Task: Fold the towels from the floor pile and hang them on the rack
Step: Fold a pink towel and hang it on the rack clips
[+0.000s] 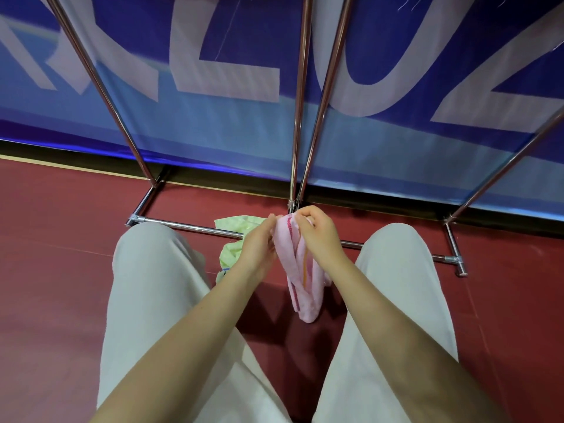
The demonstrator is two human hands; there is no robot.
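At frame centre, left hand point(259, 239) and right hand point(317, 232) both pinch the pink towel point(305, 279) by its top edge (bunched, hanging); uneven corners could spoil the fold, dragging floor-ward

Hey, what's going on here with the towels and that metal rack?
A person is holding a pink towel up by its top edge with both hands, left hand and right hand, so it hangs limp above the red floor. A green towel lies on the floor by the rack. No towel shows on the visible rack bars.
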